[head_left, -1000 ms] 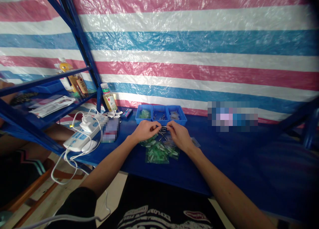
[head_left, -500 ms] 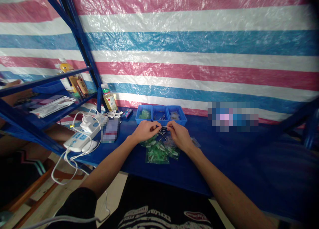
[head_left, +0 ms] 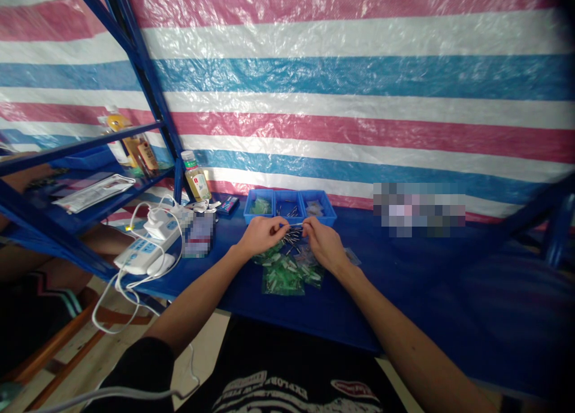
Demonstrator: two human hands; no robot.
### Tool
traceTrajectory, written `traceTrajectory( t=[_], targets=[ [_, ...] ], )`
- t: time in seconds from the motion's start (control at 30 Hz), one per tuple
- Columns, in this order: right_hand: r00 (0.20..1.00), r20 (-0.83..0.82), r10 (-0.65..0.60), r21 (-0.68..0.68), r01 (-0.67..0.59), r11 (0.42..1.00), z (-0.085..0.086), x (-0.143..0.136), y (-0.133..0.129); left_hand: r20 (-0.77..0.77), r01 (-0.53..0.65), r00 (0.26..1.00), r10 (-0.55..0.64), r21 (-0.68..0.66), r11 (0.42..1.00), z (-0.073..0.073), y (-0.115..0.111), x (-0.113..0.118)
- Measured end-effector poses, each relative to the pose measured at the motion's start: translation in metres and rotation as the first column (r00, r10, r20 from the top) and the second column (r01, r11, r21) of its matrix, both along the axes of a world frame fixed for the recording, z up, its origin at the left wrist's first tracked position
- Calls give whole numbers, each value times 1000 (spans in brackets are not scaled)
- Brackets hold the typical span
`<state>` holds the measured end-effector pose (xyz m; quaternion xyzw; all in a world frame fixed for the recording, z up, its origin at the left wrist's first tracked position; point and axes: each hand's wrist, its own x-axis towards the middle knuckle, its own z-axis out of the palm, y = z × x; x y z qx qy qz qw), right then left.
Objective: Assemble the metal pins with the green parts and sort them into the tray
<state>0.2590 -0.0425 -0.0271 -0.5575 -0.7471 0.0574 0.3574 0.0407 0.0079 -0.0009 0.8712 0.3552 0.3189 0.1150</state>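
We hold a thin pale piece (head_left: 295,224) stretched level between our left hand (head_left: 262,235) and right hand (head_left: 324,241), just above the worktop (head_left: 381,293); each grip is a pinch of thumb and fingers at one end of it. What the piece is made of, and whether it is one part or two joined, we cannot tell. Judging by how things lie, work is partway along: this piece is in hand, while a heap of slim dark pieces (head_left: 293,235) lies loose under our fingers. Nearer to us lie green plastic packets (head_left: 283,276), seemingly filled with small parts, though we cannot tell which are finished. Behind our hands stand three blue bins (head_left: 290,193) side by side: greenish bits in the left one, a few slim pieces in the middle, pale bits in the right. Compared with half a second ago, the thing between our fingertips looks paler and sits slightly higher, where a darker, shinier one showed, and our fingers are a little differently set. The packets and bins look unchanged.
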Motion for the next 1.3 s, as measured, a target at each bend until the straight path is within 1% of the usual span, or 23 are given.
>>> traceTrajectory(
  t=[0.1,0.17,0.23,0.3,0.43,0.53,0.6,0.7,0.9,1.1,1.3],
  targets=[
    [1000,-28,5,-38,-6,999,0,0,0,144,-172,974,174,-28,985,-1,6,4],
    [1000,-6,13,-51,-13,999,-1,0,1,185,-209,958,217,-66,976,0,9,5],
    [999,33,22,-47,-21,999,-3,0,1,165,-194,965,204,-78,978,0,10,4],
    [997,72,40,-46,-37,998,-4,0,1,122,-157,979,165,-77,985,1,9,1],
    [987,132,91,-85,-80,993,-4,-2,0,13,-38,999,39,-65,997,0,3,-2],
    [972,196,128,-115,-107,988,-2,-4,-1,-61,49,997,-52,-44,998,-1,1,-2],
    [959,244,143,-132,-114,985,-3,-5,-1,-84,84,993,-87,-40,996,-1,0,-2],
    [950,279,141,-153,-101,983,-5,-5,0,-92,101,990,-104,-43,994,-2,0,-1],
    [951,279,134,-165,-90,982,-8,-8,0,-103,105,989,-108,-36,994,-3,1,-2],
    [958,261,120,-120,-91,989,-10,-10,0,-104,98,989,-102,-41,994,-4,1,-2],
    [976,187,114,-57,-106,993,-15,-7,5,-105,112,988,-117,-52,992,-2,1,-2]
  ],
)
